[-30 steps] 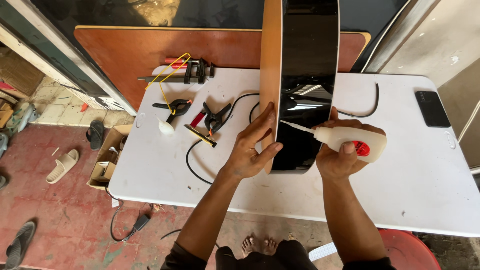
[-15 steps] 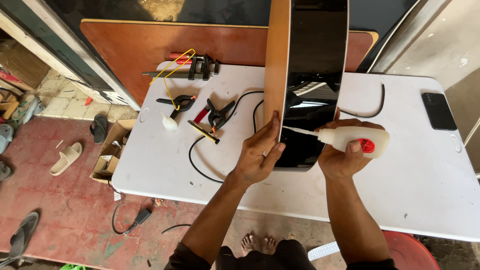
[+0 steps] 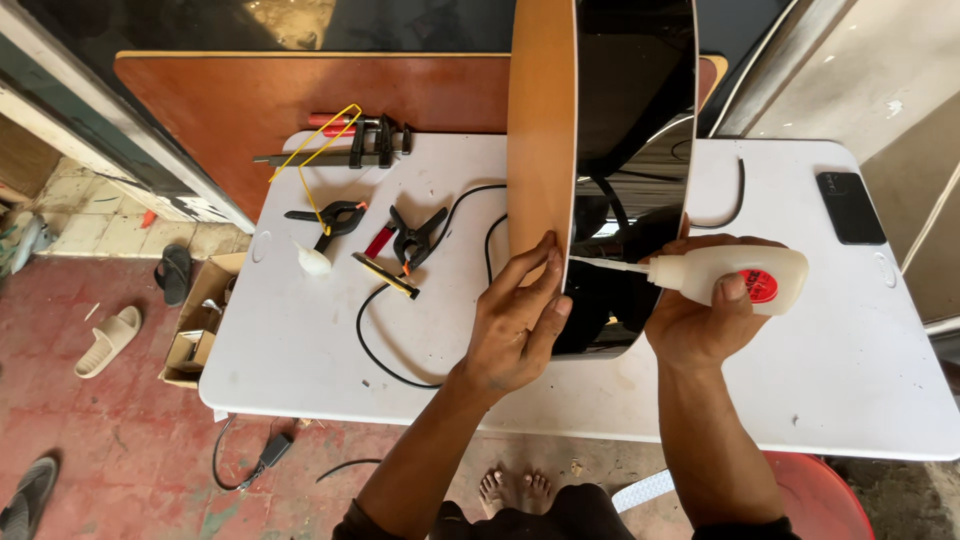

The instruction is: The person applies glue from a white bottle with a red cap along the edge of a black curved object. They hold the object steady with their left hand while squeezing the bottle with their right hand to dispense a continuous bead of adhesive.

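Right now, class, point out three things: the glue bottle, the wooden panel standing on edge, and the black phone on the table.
glue bottle [image 3: 735, 275], head view, middle of its white body.
wooden panel [image 3: 540, 130], head view, its brown face.
black phone [image 3: 851, 207], head view, centre of its dark surface.

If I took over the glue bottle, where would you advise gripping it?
Wrap the glue bottle around its fat body from below, as the right hand does: it lies level, nozzle pointing left at the panel, so the body end stays free.
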